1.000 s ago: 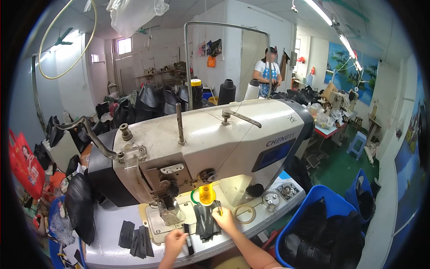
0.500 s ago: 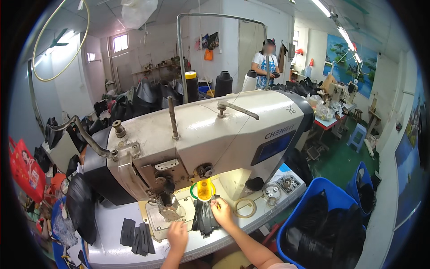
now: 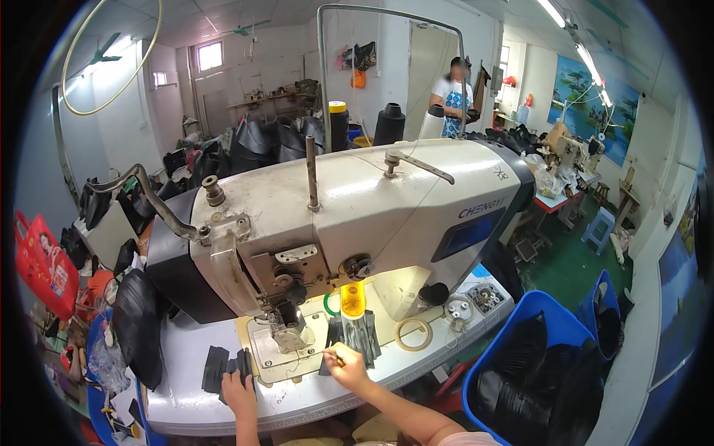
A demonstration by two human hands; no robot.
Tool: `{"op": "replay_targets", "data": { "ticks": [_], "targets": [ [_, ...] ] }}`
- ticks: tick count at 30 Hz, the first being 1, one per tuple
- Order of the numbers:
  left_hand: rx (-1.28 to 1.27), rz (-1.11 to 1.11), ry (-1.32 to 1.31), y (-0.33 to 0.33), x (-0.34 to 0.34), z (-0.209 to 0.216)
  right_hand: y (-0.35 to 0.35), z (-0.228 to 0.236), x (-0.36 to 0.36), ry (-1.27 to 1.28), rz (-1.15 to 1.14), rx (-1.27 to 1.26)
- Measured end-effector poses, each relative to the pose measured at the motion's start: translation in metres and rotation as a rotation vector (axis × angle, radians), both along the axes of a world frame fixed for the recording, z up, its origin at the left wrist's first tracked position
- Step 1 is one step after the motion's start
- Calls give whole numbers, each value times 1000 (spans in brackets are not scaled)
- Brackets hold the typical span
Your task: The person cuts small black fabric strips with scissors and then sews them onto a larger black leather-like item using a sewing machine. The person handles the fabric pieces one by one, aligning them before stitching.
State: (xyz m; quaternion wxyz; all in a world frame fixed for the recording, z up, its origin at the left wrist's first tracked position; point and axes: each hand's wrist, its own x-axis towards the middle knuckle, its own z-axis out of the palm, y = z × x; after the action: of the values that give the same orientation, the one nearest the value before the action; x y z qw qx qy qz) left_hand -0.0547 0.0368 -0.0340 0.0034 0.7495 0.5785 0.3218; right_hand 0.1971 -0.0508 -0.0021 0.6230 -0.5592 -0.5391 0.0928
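Left hand (image 3: 238, 392) is bending its fingers down over the left-hand pile of black strips (image 3: 214, 369); whether it is pinching one, I cannot tell. Right hand (image 3: 348, 368) is closing its fingers round a small yellow tool (image 3: 340, 362), partly hidden, and is hovering at the near edge of a second pile (image 3: 364, 338). So two piles are lying out, one on each side of the machine's metal plate (image 3: 297, 362); overlaps are keeping me from counting the strips.

One big sewing machine (image 3: 327, 223) is standing over them, with one yellow cylinder (image 3: 352, 301), one green ring (image 3: 328, 304) and one beige ring (image 3: 402, 336) sitting near its base. Three spools (image 3: 389, 126) are standing behind it.

Everything here is resting on a white counter (image 3: 178, 409) with a curved front edge. Two blue bins (image 3: 535, 305) are standing to the right, on a green floor (image 3: 554, 256), and one blue stool (image 3: 597, 230) is standing beyond. One person (image 3: 451, 97) is standing at the back.

Compared with half a second ago, the left hand is now lying farther left, on the strips, and the right hand is sitting lower, farther from the cylinder.
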Motion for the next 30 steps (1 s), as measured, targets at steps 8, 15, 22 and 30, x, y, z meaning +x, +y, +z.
{"op": "replay_targets", "data": {
  "ticks": [8,15,22,30],
  "targets": [
    [38,-98,-338,-13,18,27,2,-37,-48,87,317,-109],
    [-176,-286,-657,-62,75,20,4,-25,-71,150,264,-153],
    [-536,-384,-955,-46,72,-8,-3,-24,-59,96,220,-177],
    [-698,-457,-1045,-47,67,-1,-2,-23,-51,92,304,-216]
  ]
}}
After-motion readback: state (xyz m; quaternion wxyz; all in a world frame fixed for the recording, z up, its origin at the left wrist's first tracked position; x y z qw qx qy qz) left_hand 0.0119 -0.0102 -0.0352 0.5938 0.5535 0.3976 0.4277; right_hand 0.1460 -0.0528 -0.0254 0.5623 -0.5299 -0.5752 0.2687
